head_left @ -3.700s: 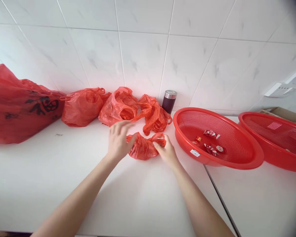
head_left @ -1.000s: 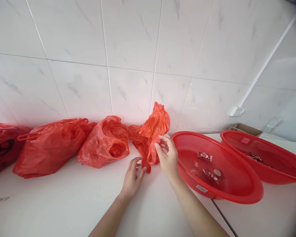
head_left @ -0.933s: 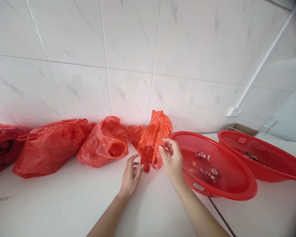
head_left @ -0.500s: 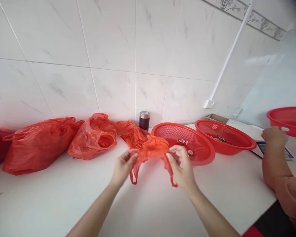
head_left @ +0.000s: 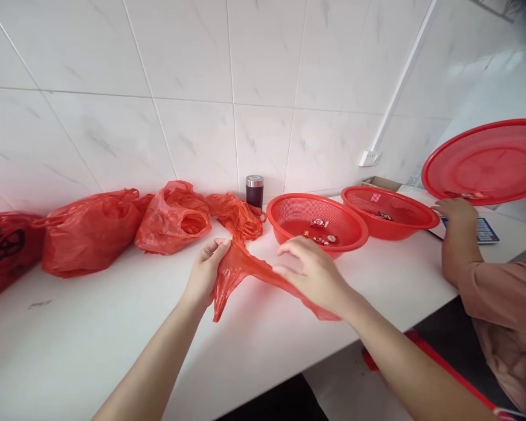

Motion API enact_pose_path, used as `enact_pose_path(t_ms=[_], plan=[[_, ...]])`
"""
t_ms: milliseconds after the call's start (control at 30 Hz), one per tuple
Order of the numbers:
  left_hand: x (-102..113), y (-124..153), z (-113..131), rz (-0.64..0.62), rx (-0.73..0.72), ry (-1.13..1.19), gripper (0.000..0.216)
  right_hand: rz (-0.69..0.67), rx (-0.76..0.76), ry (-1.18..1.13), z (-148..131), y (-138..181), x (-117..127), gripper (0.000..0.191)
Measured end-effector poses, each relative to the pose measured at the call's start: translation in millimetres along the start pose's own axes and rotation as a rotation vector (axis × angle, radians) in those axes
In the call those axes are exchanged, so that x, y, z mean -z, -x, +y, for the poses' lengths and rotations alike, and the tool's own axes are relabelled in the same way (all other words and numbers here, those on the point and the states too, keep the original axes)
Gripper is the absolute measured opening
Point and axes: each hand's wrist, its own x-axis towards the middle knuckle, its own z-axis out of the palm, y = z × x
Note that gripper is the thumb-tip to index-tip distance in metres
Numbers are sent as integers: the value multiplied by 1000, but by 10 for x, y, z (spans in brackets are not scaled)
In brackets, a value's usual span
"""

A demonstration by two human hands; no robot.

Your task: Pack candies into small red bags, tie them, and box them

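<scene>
A thin red plastic bag is stretched flat between my two hands above the white counter. My left hand pinches its left end, fingers closed on the film. My right hand grips the other end, and the bag trails under it toward the counter's front edge. Just behind my hands stands a red mesh basket with a few small wrapped sweets inside.
Several filled red bags line the tiled wall at left, beside a crumpled empty one and a dark flask. A second red basket sits further right. Another person's hand lifts a third basket.
I lifted the empty bag from the counter, took it in both hands and pulled it out flat. The view turned right, bringing the other person into sight, and they raised and tilted a basket.
</scene>
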Motion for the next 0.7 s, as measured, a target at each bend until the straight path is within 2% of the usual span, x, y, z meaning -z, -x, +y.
enact_pose_path(t_ms=[100,200,300,367,433,500,533,567,633,667,700], plan=[[-30,84,13,-41,25,58,28,-201,-42,-33,-56,26,-175,17],[32,113,11,-14,51,79,28,-224,-140,-135,69,54,-277,9],[137,106,2,7,77,55,31,-28,-112,-173,168,44,-262,6],[220,99,26,-76,110,-32,33,153,-81,-169,169,12,-207,5],[307,97,86,-190,167,-234,39,308,-84,-176,135,-30,-148,3],[367,109,164,-198,199,-501,49,378,-95,-199,99,-63,-115,2],[372,126,197,-135,151,-631,53,376,-90,-208,86,-74,-117,2],[354,153,217,-32,39,-751,56,354,-81,-212,77,-82,-132,2],[240,239,197,191,-350,-929,52,282,-76,-219,59,-92,-196,1],[152,290,150,250,-566,-1000,47,257,-81,-227,47,-96,-241,2],[56,337,79,253,-746,-1073,39,241,-87,-244,28,-100,-290,2]])
